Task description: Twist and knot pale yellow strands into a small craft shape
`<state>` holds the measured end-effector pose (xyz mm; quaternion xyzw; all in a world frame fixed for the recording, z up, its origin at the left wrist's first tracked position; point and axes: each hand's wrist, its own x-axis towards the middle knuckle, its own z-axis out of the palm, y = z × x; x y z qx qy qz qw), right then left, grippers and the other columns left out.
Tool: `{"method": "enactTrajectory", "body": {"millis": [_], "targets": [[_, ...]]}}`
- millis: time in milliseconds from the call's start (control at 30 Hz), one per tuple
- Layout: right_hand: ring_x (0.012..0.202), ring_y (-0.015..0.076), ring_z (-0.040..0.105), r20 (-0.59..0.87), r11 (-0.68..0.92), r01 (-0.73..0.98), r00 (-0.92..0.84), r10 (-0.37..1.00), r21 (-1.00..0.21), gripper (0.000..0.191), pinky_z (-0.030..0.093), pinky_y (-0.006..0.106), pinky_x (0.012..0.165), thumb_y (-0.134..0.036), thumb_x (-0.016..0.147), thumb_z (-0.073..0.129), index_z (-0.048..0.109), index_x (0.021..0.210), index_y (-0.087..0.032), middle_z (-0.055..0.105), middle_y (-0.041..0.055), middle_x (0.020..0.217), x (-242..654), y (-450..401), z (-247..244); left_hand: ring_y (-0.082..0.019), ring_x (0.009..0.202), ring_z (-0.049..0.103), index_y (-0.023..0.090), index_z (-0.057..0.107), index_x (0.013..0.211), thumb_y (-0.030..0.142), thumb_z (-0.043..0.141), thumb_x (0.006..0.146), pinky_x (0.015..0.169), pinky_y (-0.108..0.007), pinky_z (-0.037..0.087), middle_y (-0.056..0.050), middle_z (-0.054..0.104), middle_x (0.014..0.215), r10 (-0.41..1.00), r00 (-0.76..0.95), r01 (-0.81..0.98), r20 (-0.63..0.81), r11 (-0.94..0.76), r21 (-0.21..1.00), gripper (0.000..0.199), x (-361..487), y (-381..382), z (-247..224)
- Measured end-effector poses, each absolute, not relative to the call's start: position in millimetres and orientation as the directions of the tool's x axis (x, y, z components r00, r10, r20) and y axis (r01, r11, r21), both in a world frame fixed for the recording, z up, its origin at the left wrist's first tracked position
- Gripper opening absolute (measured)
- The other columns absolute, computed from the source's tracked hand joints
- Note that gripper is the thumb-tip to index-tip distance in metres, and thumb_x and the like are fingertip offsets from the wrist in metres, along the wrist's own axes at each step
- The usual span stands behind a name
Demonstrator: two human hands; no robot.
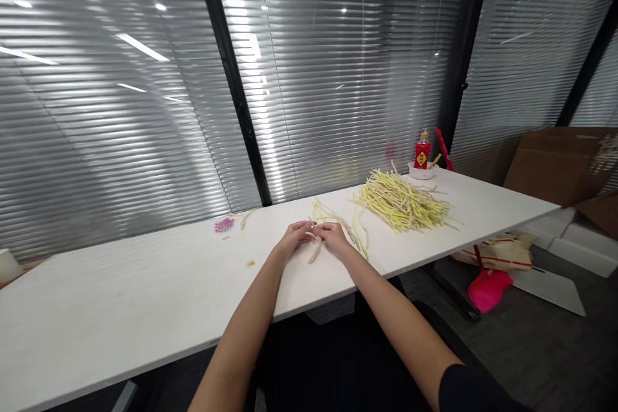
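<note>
My left hand and my right hand meet at the fingertips over the white table. Between them they pinch a pale beige strip, its lower end hanging toward the table. Several loose yellow-green and beige strands lie just beyond and to the right of my right hand. Farther right is a large heap of yellow and beige strands. To the left, near the back edge, sit a small pile of purple-pink pieces and a short beige strand.
A red bottle with a yellow label stands with a pale bowl at the back right. Blinds rise behind the table. Cardboard boxes and a pink item are beyond the right edge, lower down.
</note>
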<state>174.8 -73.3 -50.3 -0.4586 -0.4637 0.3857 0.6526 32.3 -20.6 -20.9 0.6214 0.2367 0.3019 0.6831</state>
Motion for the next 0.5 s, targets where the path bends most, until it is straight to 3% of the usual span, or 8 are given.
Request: {"method": "enactTrajectory", "body": {"millis": [200,333,500], "targets": [[0.052,0.0101,0.043,0.26,0.281,-0.051,0.251,0.932,-0.958,0.03,0.034,0.025,0.054,-0.042,0.06,0.072,0.068,0.066,-0.013,0.056,0.0019,0.057,175.0,-70.0,-55.9,-0.015,0.076,0.062,0.014,0.064,0.102,0.048,0.066,0.071,0.07,-0.025,0.046,-0.009,0.065,0.091,0.753,0.654,-0.11,0.069,0.004,0.994,0.046,33.0,-23.9,-20.9],[0.054,0.011,0.046,0.256,0.263,0.009,0.26,0.931,-0.965,0.028,0.034,0.025,0.055,-0.04,0.057,0.073,0.068,0.065,-0.013,0.057,0.0023,0.059,174.6,-67.6,-59.5,-0.017,0.081,0.064,0.013,0.065,0.097,0.048,0.067,0.069,0.076,-0.028,0.047,-0.01,0.065,0.099,0.799,0.594,-0.17,0.093,0.011,0.985,0.045,33.3,-24.2,-20.2],[0.054,0.0118,0.046,0.262,0.244,0.097,0.264,0.928,-0.965,0.031,0.034,0.025,0.054,-0.043,0.056,0.073,0.068,0.065,-0.014,0.056,0.0015,0.056,174.5,-67.0,-61.4,-0.017,0.08,0.064,0.01,0.065,0.087,0.045,0.071,0.066,0.082,-0.03,0.046,-0.01,0.066,0.091,0.801,0.593,-0.198,0.083,0.044,0.979,0.041,33.4,-20.8,-21.4]]}}
